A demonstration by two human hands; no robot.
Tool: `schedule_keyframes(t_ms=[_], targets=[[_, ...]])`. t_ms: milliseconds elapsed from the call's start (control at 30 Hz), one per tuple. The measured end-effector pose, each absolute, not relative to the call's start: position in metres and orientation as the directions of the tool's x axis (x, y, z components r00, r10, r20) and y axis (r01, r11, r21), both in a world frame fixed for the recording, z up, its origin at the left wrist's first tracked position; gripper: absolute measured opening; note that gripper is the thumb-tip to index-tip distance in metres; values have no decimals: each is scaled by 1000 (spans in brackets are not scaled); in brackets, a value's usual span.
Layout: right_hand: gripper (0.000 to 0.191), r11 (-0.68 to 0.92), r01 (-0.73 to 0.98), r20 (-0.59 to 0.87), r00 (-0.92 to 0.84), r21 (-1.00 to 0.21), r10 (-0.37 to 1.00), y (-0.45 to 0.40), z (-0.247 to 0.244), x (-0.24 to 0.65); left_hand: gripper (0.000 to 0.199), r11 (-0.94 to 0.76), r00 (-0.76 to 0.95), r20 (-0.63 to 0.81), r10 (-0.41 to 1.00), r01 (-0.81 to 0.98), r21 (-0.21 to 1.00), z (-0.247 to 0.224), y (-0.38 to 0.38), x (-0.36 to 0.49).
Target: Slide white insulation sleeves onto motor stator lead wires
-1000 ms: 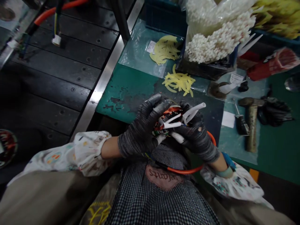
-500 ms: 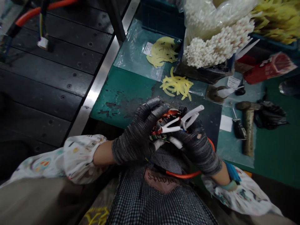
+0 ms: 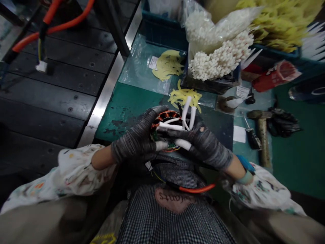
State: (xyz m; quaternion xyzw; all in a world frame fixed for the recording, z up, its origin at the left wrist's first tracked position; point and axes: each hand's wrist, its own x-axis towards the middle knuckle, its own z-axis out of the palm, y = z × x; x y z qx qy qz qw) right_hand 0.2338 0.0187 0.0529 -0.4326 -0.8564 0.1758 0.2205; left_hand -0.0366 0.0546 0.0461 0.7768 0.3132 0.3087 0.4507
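Between my hands is a motor stator, a ring with orange-red copper windings and dark slots. Several white sleeved wire ends rise from its right side, and one lies across the ring. My left hand, in a dark grey knit glove, wraps the left rim, its white-tipped thumb at the near edge. The gloved right hand grips the right side, with a finger reaching over the ring's middle; its fingers partly hide the stator. An orange cable with a white connector hangs over my apron below.
Yellow curved strips lie just beyond the stator. Behind them stands a bin of white sleeves. To the right are a hammer, a screwdriver and a red container. A black slatted conveyor runs along the left.
The stator has turned in my hands, so more of its winding ring shows and the white sleeves point more upward. My right finger has moved across the ring. The view has shifted slightly.
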Motion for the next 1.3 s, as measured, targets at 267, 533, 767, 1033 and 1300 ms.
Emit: schedule_keyframes(t_ms=[267,533,767,1033,1300], targets=[[26,676,584,375,-563,-450,736,66,19,232,71,-690,502,491,712,628,360,60,56,-48],[20,664,523,381,-553,-534,741,53,10,238,26,-879,834,310,457,478,11,76,38,-27],[16,704,315,493,-535,-637,686,57,22,249,33,-878,849,343,403,464,-116,78,21,-48],[27,371,706,701,247,-603,669,114,62,308,32,-831,653,614,444,556,10,34,29,-47],[15,438,638,686,199,-633,700,134,77,297,15,-809,577,595,559,538,238,26,28,-23]])
